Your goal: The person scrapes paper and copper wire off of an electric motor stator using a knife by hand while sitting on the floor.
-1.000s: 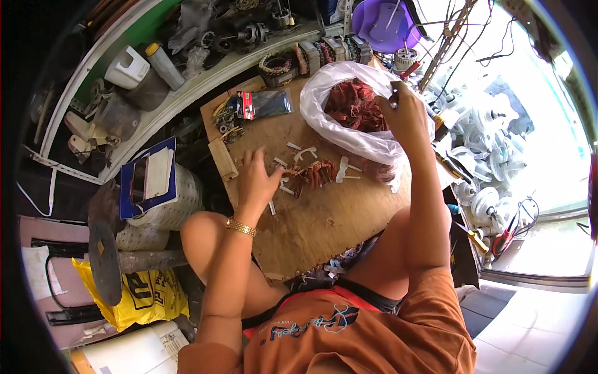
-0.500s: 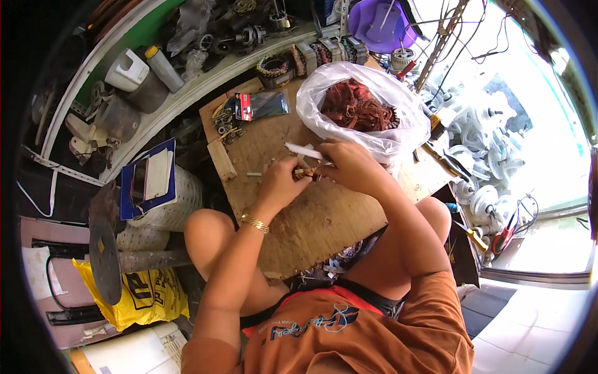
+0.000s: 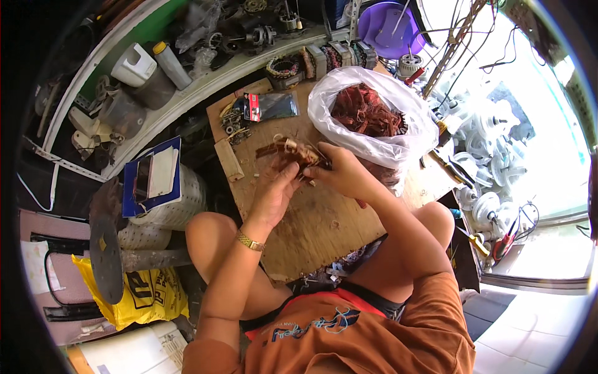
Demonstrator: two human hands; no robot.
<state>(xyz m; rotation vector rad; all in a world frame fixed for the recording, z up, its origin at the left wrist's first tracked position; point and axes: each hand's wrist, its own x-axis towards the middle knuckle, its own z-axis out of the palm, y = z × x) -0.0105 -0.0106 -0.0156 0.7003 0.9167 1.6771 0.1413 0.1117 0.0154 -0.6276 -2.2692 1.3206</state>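
A bundle of copper-coloured wire coil (image 3: 289, 150) is raised over the middle of the wooden board (image 3: 314, 230). My left hand (image 3: 280, 182), with a gold watch on its wrist, grips it from the lower left. My right hand (image 3: 335, 163) is closed on the right end of the same bundle. Behind my right hand, a white plastic bag (image 3: 330, 81) is filled with tangled reddish-brown wire (image 3: 364, 112). A packet (image 3: 271, 106) and small metal parts (image 3: 235, 118) lie at the board's upper left.
Wound stators (image 3: 330, 59) line the back. Left are a cluttered shelf (image 3: 212, 68), a blue folder (image 3: 137, 199) on a drum and a yellow bag (image 3: 149, 293). Right are clear plastic fittings (image 3: 486, 131), tools (image 3: 461, 174) and hanging wires (image 3: 504, 50). My bent legs flank the board.
My right hand has moved down from the bag to meet my left hand. The wire bundle has been lifted off the board. The white strip seen in my right hand earlier is no longer visible.
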